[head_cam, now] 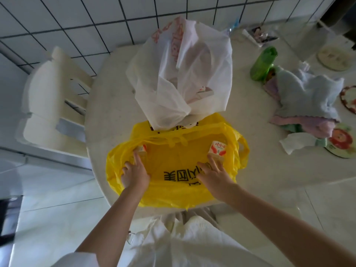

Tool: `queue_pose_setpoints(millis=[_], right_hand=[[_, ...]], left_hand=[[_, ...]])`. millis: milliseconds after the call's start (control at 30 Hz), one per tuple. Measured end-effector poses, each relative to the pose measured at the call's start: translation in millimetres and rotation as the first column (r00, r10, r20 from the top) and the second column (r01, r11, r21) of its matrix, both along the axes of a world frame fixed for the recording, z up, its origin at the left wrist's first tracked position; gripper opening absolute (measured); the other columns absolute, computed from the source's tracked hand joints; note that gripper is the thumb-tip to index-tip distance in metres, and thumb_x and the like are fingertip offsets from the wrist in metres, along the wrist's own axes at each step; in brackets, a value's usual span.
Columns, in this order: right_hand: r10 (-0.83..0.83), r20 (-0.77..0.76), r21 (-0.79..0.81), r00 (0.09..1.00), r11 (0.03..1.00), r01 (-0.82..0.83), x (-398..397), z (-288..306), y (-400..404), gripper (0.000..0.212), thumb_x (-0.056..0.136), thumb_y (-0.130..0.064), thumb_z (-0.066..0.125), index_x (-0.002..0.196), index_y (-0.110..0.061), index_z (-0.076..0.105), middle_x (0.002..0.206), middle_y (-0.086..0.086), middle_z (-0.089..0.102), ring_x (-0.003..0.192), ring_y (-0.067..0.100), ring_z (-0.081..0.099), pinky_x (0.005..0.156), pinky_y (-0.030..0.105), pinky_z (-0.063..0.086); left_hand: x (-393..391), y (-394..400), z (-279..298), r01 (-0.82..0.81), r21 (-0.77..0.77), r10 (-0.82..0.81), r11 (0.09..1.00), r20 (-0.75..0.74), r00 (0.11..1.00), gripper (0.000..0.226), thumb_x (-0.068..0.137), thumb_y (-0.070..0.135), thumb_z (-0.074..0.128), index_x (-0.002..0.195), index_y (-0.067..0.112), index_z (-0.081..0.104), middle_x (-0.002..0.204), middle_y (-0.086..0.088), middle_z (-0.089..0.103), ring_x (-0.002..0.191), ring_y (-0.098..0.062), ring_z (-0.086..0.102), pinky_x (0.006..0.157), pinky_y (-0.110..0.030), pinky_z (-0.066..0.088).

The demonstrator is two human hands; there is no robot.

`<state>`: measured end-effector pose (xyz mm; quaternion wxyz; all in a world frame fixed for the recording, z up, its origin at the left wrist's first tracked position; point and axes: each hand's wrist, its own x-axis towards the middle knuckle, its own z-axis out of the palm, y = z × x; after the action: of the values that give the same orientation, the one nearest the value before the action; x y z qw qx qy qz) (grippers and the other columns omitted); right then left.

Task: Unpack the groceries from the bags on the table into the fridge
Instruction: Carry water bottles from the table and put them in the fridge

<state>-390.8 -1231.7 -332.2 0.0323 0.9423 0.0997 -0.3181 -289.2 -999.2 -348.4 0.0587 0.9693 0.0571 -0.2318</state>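
Inside the yellow bag (pixel 173 182) on the bench (pixel 107 105), each hand's grip pinches a small carton. Left hand (pixel 134 175) holds the left carton (pixel 142 149); right hand (pixel 216 175) holds the right carton (pixel 217 150).

A round, pale speckled stone-look table (pixel 107 105) carries a crumpled yellow plastic bag (pixel 173 191) at its near edge, a white plastic bag (pixel 173 89) just behind it, a green plastic bottle (pixel 263 64) and bunched pastel cloths (pixel 306 101) to the right.

White chair (pixel 52 97) beside round pale table (pixel 107 105), tiled wall (pixel 77 20) behind.
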Motion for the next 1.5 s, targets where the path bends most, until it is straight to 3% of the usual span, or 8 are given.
queue_pose_setpoints(millis=[233, 500, 667, 900, 1033, 1200, 1333, 1500], right_hand=[[0.084, 0.057, -0.044, 0.995, 0.996, -0.082, 0.7, -4.5, -0.1, 0.063, 0.086, -0.028, 0.065, 0.141, -0.024, 0.034, 0.156, 0.008, 0.019, 0.143, 0.046, -0.005, 0.112, 0.067, 0.004], [-0.056, 0.121, 0.075, 0.991, 0.996, 0.047, 16.2, 4.8, 6.3, 0.056, 0.091, -0.021, 0.06, 0.141, -0.028, 0.038, 0.151, 0.004, 0.03, 0.143, 0.046, 0.0, 0.109, 0.071, 0.008], [-0.01, 0.144, 0.113, 0.99, 0.994, -0.006, 13.4, 7.1, 4.2, 0.054, 0.093, -0.022, 0.057, 0.142, -0.029, 0.038, 0.152, 0.003, 0.031, 0.143, 0.046, 0.001, 0.11, 0.069, 0.009], [0.042, 0.125, 0.135, 0.991, 0.989, -0.059, -4.6, -1.4, 0.8, 0.059, 0.089, -0.019, 0.063, 0.141, -0.031, 0.038, 0.153, 0.001, 0.03, 0.145, 0.041, -0.004, 0.113, 0.06, -0.004], [-0.132, 0.145, 0.288, 0.981, 0.954, 0.086, -6.0, -0.6, 1.0, 0.065, 0.089, -0.029, 0.062, 0.146, -0.036, 0.029, 0.154, -0.002, 0.028, 0.146, 0.037, 0.006, 0.114, 0.063, 0.014], [-0.714, 0.111, 0.425, 0.691, 0.663, 0.616, 8.5, 20.6, 3.6, 0.071, 0.093, -0.04, 0.055, 0.149, -0.015, 0.02, 0.153, 0.009, 0.024, 0.14, 0.035, 0.024, 0.112, 0.047, 0.03], [-0.831, 0.062, 0.311, 0.552, 0.542, 0.781, 35.7, 23.3, 9.3, 0.08, 0.093, -0.045, 0.052, 0.148, -0.003, 0.012, 0.148, 0.022, 0.024, 0.13, 0.041, 0.038, 0.1, 0.046, 0.045], [-0.958, -0.061, 0.229, 0.281, 0.261, 0.938, 65.5, 2.6, 10.2, 0.095, 0.09, -0.049, 0.055, 0.149, -0.004, -0.004, 0.152, 0.028, 0.015, 0.132, 0.046, 0.038, 0.101, 0.048, 0.044]], left_hand=[[13.7, 3.2, 4.3, -0.061, -0.047, 0.059, 0.997, -0.049, 0.997, 0.112, 0.077, 0.033, 0.078, 0.149, 0.03, -0.007, 0.142, -0.023, 0.041, 0.135, -0.044, 0.034, 0.099, -0.049, 0.044], [4.7, -22.0, 1.2, -0.135, -0.169, 0.12, 0.976, -0.097, 0.988, 0.128, 0.068, 0.05, 0.081, 0.15, 0.024, -0.014, 0.137, -0.016, 0.053, 0.138, -0.041, 0.033, 0.108, -0.05, 0.034], [-21.3, -32.4, 10.0, -0.037, -0.149, 0.031, 0.988, -0.042, 0.999, 0.119, 0.073, 0.053, 0.076, 0.152, 0.024, -0.009, 0.136, -0.013, 0.051, 0.13, -0.036, 0.038, 0.093, -0.043, 0.045], [-32.8, -34.0, 9.1, 0.056, -0.093, -0.057, 0.994, -0.012, 0.998, 0.113, 0.077, 0.055, 0.07, 0.153, 0.021, -0.006, 0.144, -0.01, 0.041, 0.13, -0.034, 0.038, 0.1, -0.043, 0.041], [-22.6, -33.1, 12.6, 0.135, -0.071, -0.125, 0.988, 0.136, 0.983, 0.086, 0.086, 0.047, 0.064, 0.152, 0.014, 0.02, 0.153, -0.005, 0.031, 0.136, -0.031, 0.03, 0.106, -0.038, 0.037], [-10.0, -36.2, 0.1, 0.047, -0.231, -0.021, 0.972, 0.114, 0.993, 0.087, 0.087, 0.042, 0.066, 0.151, 0.011, 0.017, 0.151, -0.009, 0.036, 0.134, -0.03, 0.04, 0.107, -0.038, 0.039], [-1.1, -45.6, -4.2, -0.08, -0.302, 0.092, 0.95, 0.026, 0.995, 0.094, 0.081, 0.042, 0.072, 0.148, 0.015, 0.012, 0.145, -0.013, 0.041, 0.128, -0.034, 0.047, 0.097, -0.043, 0.046], [14.5, -51.1, -7.8, -0.099, -0.202, 0.099, 0.974, -0.008, 0.995, 0.092, 0.079, 0.052, 0.071, 0.142, 0.012, 0.017, 0.14, -0.015, 0.046, 0.13, -0.038, 0.039, 0.096, -0.046, 0.046]])
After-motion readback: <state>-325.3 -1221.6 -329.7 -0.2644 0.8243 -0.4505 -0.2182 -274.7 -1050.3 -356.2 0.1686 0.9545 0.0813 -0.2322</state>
